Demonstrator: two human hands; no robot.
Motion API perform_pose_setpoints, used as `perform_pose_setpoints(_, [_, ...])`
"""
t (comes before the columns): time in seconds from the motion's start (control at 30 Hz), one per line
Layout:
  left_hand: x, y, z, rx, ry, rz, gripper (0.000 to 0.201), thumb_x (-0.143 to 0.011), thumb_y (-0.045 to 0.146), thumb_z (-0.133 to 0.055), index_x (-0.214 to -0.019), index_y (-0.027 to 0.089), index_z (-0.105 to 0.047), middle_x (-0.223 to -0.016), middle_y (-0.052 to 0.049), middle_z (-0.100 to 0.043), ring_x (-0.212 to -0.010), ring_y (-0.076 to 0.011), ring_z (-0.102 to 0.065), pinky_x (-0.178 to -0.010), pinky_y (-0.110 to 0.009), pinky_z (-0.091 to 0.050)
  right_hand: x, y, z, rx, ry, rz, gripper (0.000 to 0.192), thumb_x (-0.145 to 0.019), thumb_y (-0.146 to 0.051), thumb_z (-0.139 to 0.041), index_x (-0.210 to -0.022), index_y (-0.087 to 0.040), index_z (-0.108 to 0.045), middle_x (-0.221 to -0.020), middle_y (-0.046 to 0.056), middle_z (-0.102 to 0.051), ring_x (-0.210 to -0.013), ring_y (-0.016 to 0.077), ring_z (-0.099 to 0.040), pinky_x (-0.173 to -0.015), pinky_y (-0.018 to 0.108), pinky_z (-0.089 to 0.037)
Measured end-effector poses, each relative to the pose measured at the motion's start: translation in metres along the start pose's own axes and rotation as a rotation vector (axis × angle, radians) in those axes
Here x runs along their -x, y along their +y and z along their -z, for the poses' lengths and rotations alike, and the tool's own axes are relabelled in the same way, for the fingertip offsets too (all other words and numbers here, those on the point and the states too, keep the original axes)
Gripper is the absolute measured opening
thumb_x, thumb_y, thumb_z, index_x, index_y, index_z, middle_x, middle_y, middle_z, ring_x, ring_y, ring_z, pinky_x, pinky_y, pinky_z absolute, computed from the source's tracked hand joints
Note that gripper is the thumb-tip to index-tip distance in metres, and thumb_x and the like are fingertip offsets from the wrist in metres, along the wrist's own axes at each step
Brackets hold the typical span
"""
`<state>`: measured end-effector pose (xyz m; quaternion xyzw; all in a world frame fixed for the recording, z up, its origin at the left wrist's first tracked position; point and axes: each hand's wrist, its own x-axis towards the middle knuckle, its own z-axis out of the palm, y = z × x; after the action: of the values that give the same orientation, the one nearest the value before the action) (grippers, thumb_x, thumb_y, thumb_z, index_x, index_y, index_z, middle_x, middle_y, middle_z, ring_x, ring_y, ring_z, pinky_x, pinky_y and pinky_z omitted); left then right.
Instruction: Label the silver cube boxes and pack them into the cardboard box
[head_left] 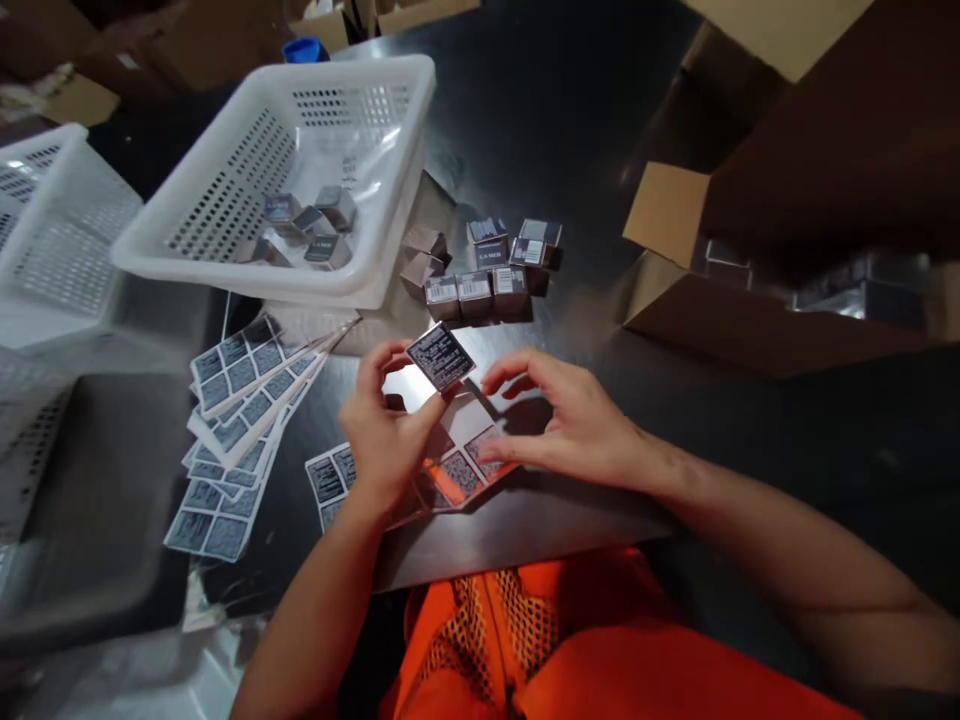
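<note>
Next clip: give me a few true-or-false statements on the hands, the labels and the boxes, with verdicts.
1. The left hand pinches a dark square label. True.
2. The right hand holds a small box. False: its grip is open and empty, fingers spread over the label sheet.
3. The white basket is empty. False: it holds several small boxes.
4. More small boxes stand grouped on the dark table beyond the hands. True.
5. Spare label sheets lie fanned out left of the hands. True.
</note>
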<state>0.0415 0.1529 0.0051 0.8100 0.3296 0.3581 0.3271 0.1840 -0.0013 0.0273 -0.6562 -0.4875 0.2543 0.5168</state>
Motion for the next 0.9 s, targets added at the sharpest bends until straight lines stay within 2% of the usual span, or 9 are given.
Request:
perform_pose_setpoints(0.07, [-0.005, -0.004, 0.001, 0.031, 0.000, 0.043, 0.058, -0.066, 0.034, -0.089, -0.117, 0.023, -0.064, -0.101, -0.003, -0.075, -0.077, -0.0139, -0.069, -0.047, -0.017, -0.040, 0.000, -0.001, -0.001, 0.009, -0.122, 0.004, 0.041, -0.074, -0.036, -0.090, -0.106, -0.021, -0.068, -0.103, 0.003, -0.070, -0.087, 0.0169, -0.069, -0.081, 0.031, -0.058])
perform_pose_setpoints(0.13, [-0.009, -0.008, 0.001, 0.065, -0.024, 0.076, 0.060, -0.066, 0.035, -0.088, -0.118, 0.023, -0.063, -0.100, -0.003, -0.075, -0.067, -0.0114, -0.065, -0.046, -0.018, -0.038, -0.001, 0.001, -0.002, -0.034, -0.180, -0.073, 0.028, -0.079, -0.027, -0.085, -0.103, -0.020, -0.073, -0.099, 0.002, -0.073, -0.078, 0.0139, -0.070, -0.073, 0.027, -0.058])
perform_pose_setpoints(0.27, [-0.011, -0.005, 0.004, 0.046, -0.023, 0.096, 0.056, -0.066, 0.038, -0.087, -0.116, 0.022, -0.064, -0.099, -0.004, -0.076, -0.065, -0.0128, -0.064, -0.051, -0.021, -0.043, -0.001, 0.001, -0.006, -0.088, -0.150, -0.195, 0.022, -0.079, -0.023, -0.083, -0.100, -0.017, -0.079, -0.088, 0.003, -0.075, -0.071, 0.0133, -0.069, -0.066, 0.024, -0.055])
perform_pose_setpoints(0.37, [-0.010, 0.000, 0.007, 0.041, -0.005, 0.165, 0.057, -0.066, 0.047, -0.085, -0.112, 0.022, -0.065, -0.097, -0.005, -0.077, -0.056, -0.0131, -0.061, -0.050, -0.024, -0.045, 0.004, -0.001, -0.010, 0.033, -0.075, -0.118, 0.020, -0.078, -0.025, -0.086, -0.097, -0.019, -0.083, -0.089, 0.005, -0.075, -0.074, 0.0141, -0.069, -0.068, 0.025, -0.055])
perform_pose_setpoints(0.47, [-0.012, -0.002, 0.006, 0.045, -0.039, 0.237, 0.060, -0.065, 0.052, -0.083, -0.113, 0.022, -0.065, -0.099, -0.005, -0.078, -0.047, -0.0120, -0.055, -0.051, -0.028, -0.047, 0.011, 0.000, -0.015, 0.162, 0.003, 0.091, 0.016, -0.087, -0.028, -0.079, -0.100, -0.021, -0.084, -0.095, 0.007, -0.074, -0.082, 0.0156, -0.070, -0.076, 0.026, -0.057])
perform_pose_setpoints(0.6, [-0.017, -0.006, 0.002, 0.039, -0.093, 0.287, 0.067, -0.067, 0.058, -0.080, -0.119, 0.020, -0.063, -0.105, -0.009, -0.078, -0.047, -0.0140, -0.056, -0.053, -0.031, -0.047, 0.021, 0.001, -0.018, 0.284, -0.035, 0.349, 0.025, -0.098, -0.027, -0.062, -0.114, -0.019, -0.078, -0.108, 0.012, -0.072, -0.091, 0.0174, -0.071, -0.082, 0.026, -0.059])
perform_pose_setpoints(0.67, [-0.018, -0.006, 0.001, 0.053, -0.107, 0.318, 0.070, -0.066, 0.060, -0.079, -0.120, 0.019, -0.063, -0.106, -0.010, -0.078, -0.045, -0.0134, -0.054, -0.053, -0.032, -0.046, 0.025, -0.002, -0.019, 0.304, -0.049, 0.363, 0.027, -0.099, -0.025, -0.059, -0.117, -0.018, -0.076, -0.113, 0.013, -0.070, -0.097, 0.0188, -0.071, -0.088, 0.026, -0.059])
perform_pose_setpoints(0.77, [-0.016, -0.004, 0.001, 0.051, -0.102, 0.337, 0.070, -0.063, 0.061, -0.078, -0.119, 0.021, -0.064, -0.104, -0.008, -0.078, -0.043, -0.0135, -0.052, -0.055, -0.033, -0.047, 0.026, -0.006, -0.019, 0.301, -0.051, 0.256, 0.028, -0.099, -0.022, -0.058, -0.122, -0.016, -0.073, -0.117, 0.013, -0.069, -0.104, 0.0193, -0.070, -0.096, 0.028, -0.058])
perform_pose_setpoints(0.9, [-0.012, -0.004, 0.005, -0.054, -0.116, 0.306, 0.063, -0.065, 0.062, -0.077, -0.116, 0.027, -0.064, -0.099, -0.003, -0.078, -0.051, -0.0191, -0.061, -0.061, -0.036, -0.049, 0.022, 0.000, -0.022, 0.320, -0.089, 0.196, 0.021, -0.096, -0.025, -0.064, -0.110, -0.015, -0.077, -0.112, 0.011, -0.069, -0.098, 0.0170, -0.070, -0.093, 0.025, -0.058])
